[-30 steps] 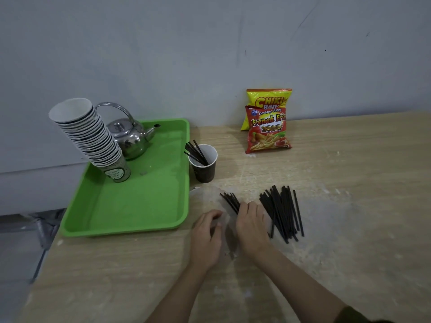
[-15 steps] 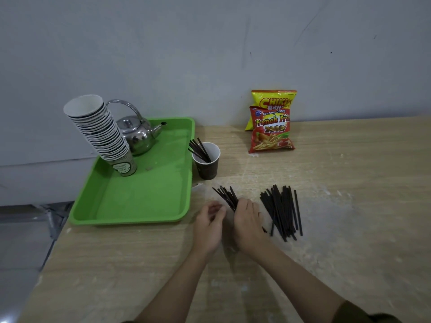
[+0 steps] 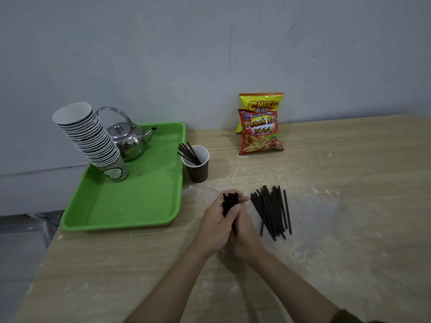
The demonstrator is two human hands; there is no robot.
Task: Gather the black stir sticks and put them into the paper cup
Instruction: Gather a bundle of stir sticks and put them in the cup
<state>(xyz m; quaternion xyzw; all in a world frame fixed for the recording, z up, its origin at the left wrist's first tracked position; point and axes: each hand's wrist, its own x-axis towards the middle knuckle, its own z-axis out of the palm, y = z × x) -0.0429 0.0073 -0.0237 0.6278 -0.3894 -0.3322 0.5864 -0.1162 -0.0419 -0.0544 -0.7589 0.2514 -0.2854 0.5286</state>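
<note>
A bundle of black stir sticks [image 3: 230, 201] stands nearly upright, pressed between my left hand [image 3: 215, 226] and my right hand [image 3: 246, 234] just above the table. Both hands close around it, and its lower ends are hidden by the palms. To the right lies a loose pile of black stir sticks [image 3: 271, 210] flat on the wood. The dark paper cup [image 3: 198, 170] stands behind my hands, beside the tray, with several sticks leaning inside it.
A green tray [image 3: 130, 206] at the left holds a leaning stack of paper cups [image 3: 89, 138] and a steel kettle [image 3: 127, 139]. Two snack bags [image 3: 260, 127] lean against the wall. The table's left edge runs just past the tray.
My hands came together and scooped the small group of sticks off the table, lifting it upright between the palms. The larger pile stayed where it was.
</note>
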